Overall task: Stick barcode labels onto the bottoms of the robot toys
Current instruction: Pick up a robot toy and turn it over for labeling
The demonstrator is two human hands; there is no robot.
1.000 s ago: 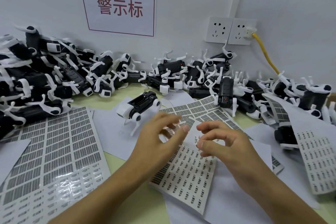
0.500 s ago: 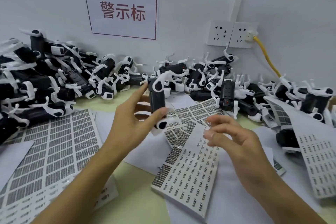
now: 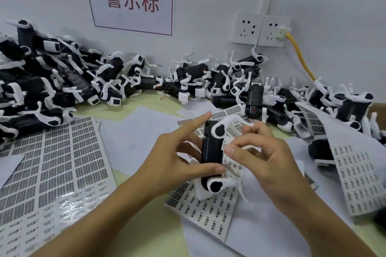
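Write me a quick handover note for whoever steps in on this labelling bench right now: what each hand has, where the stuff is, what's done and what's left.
Left hand: grips one robot toy lifted over the table, thumb across its black body.
Right hand: pinches a small barcode label right at the toy's side; not yet pressed on.
Label sheets: one under the hands, a large one to the left, another to the right.
Toys are heaped along the wall, left pile and right pile; which are already labelled cannot be told.
Left: stick this label on, set the toy aside, carry on.
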